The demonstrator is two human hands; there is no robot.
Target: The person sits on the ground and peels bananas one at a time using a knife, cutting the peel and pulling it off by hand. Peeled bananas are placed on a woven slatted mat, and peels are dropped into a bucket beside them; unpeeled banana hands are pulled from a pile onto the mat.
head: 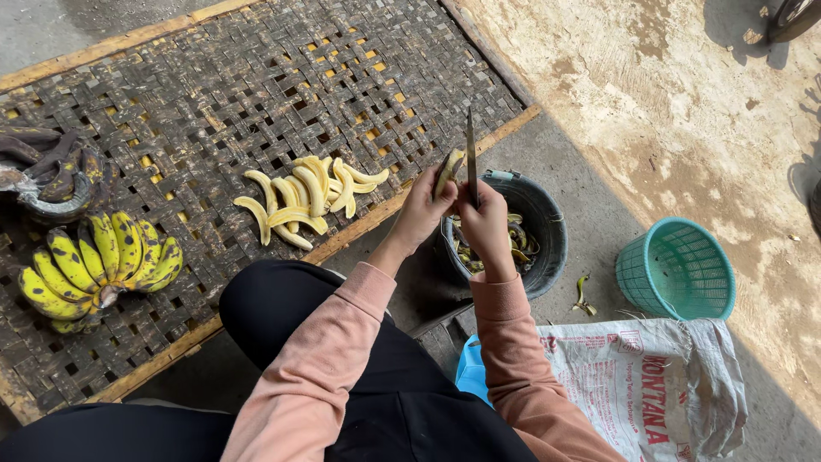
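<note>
Banana (448, 171), partly peeled, sits just right of the frame's centre, gripped in the left hand (425, 210), whose fingers curl closed around its lower half so that its long axis runs upward and slightly rightward, away from the wrist. Touching it on the right side is the knife (470, 154), held blade-up in the right hand (485, 224), which is closed in a fist round the handle; the blade stands nearly parallel to the fruit, and the two hands press close together, neither clearly nearer than the other. Whether the edge is actually biting into the skin is hard to tell from this angle. Directly beneath the hands stands a dark bucket (547, 214) holding peels. Left of them, peeled bananas (301, 201) lie in a loose row on a woven bamboo rack (214, 77), with a spotted yellow bunch (98, 265) at lower left and blackened fruit at the far left edge. A teal basket (676, 267) and a printed sack (658, 385) rest on the concrete ground at right.
</note>
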